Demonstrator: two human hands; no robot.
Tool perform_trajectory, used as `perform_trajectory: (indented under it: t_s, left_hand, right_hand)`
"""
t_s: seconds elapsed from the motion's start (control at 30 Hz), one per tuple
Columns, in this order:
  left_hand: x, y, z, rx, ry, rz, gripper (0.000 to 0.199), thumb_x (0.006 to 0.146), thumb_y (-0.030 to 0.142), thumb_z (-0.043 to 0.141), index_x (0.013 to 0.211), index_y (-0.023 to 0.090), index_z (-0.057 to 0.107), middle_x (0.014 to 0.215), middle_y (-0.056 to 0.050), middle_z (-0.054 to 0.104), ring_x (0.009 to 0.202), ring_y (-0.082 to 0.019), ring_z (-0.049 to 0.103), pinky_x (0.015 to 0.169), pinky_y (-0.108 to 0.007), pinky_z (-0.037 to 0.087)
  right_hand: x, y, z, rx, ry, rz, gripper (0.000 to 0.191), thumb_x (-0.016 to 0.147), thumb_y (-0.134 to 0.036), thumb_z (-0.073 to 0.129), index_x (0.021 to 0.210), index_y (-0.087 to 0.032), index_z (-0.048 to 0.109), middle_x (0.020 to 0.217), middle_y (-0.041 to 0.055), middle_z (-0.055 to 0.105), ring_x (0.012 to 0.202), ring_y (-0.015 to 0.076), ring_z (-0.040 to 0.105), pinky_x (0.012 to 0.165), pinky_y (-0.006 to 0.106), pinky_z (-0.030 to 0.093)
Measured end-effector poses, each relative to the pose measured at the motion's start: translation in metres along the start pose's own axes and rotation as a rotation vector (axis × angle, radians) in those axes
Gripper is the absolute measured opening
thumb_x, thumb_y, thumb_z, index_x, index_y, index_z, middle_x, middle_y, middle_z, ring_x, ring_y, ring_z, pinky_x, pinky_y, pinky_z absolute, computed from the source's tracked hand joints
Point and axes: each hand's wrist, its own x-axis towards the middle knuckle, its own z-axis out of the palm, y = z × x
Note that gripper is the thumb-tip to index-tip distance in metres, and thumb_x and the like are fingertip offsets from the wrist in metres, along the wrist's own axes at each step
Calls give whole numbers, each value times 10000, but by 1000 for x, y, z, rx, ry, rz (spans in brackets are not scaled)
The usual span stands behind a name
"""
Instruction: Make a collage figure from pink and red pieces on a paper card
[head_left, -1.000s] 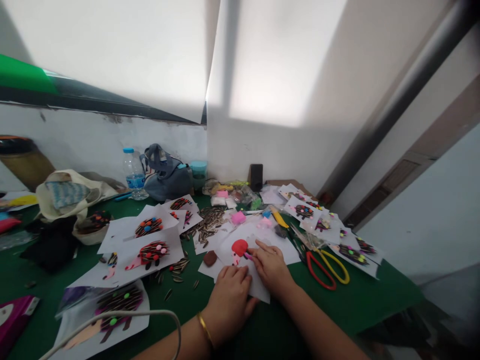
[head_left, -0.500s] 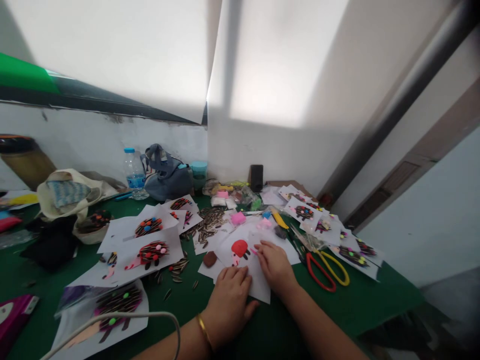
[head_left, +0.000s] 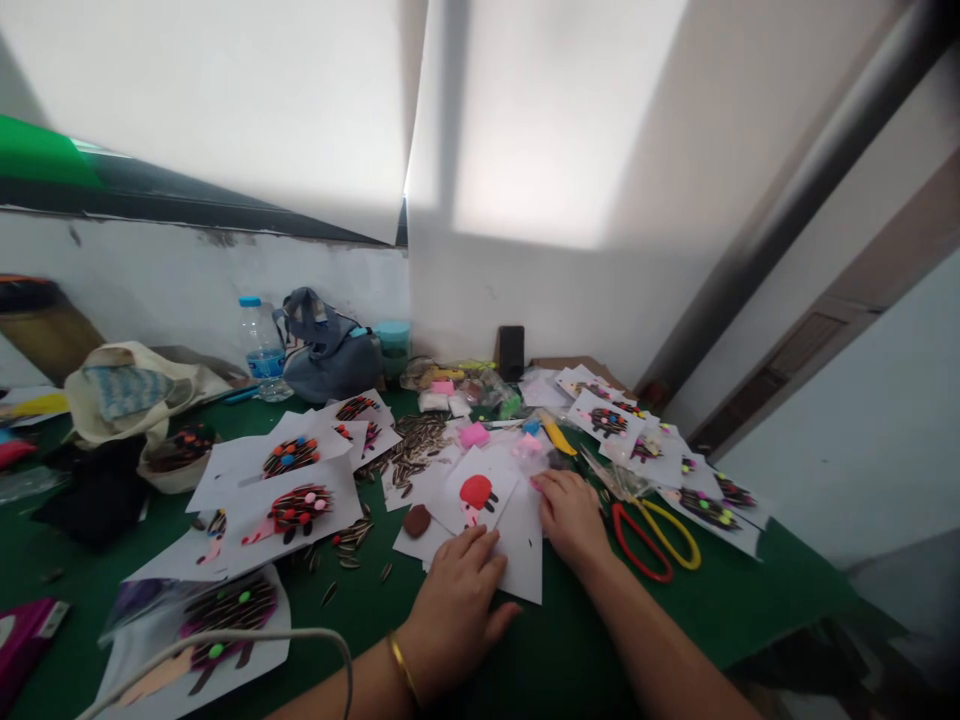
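My left hand (head_left: 459, 590) lies flat with its fingers stretched over the lower edge of a small white paper (head_left: 454, 497). On that paper sits a red clay shape (head_left: 476, 491) with dark feet and a pink face, partly behind my fingertips. To the right, my right hand (head_left: 574, 515) is closed over a larger white sheet (head_left: 525, 565). A small pink piece (head_left: 535, 484) shows at its fingertips; its exact kind is unclear. A brown clay lump (head_left: 417, 520) rests left of the paper, and pink clay (head_left: 475, 434) lies beyond it.
Scissors with red and yellow handles (head_left: 652, 540) and a yellow cutter (head_left: 559, 435) lie on the right. Sunflower seeds (head_left: 416, 445) are scattered left of centre. Finished hedgehog pictures (head_left: 300, 508) overlap on both sides. A bottle (head_left: 262, 350) and blue bag (head_left: 330, 355) stand behind.
My right hand has moved right, away from the red shape, taking the pink piece with it. My left hand stays on the paper. The view has shifted slightly.
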Motion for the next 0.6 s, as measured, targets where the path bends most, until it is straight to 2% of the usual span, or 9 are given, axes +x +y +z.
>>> perform_trajectory:
  t_s: [0.27,0.4,0.6]
  left_hand:
    - [1,0,6,6,20,50,414,825,429,668,1191,244,608,1326,-59,595,1241,-301,487,1047,-499,378]
    - [1,0,9,18,32,49,399,829,427,667,1181,251,602,1317,-59,591,1216,-293,497,1044,-495,359]
    - [1,0,9,8,51,57,377,824,400,683,1160,250,597,1285,-56,601,1173,-282,510,1018,-473,359]
  right_hand:
    - [-1,-14,2,128,-70,-248,405,850,-132,517,1207,-271,648,1276,38,650,1237,258,491,1006,446,291]
    - [-2,-20,1,144,-124,-276,364,869,-170,524,1189,-283,657,1278,29,652,1256,254,489,997,452,281]
    - [-2,-20,-1,167,-140,-251,316,884,-209,532,1151,-293,677,1247,26,670,1235,249,514,1007,454,264]
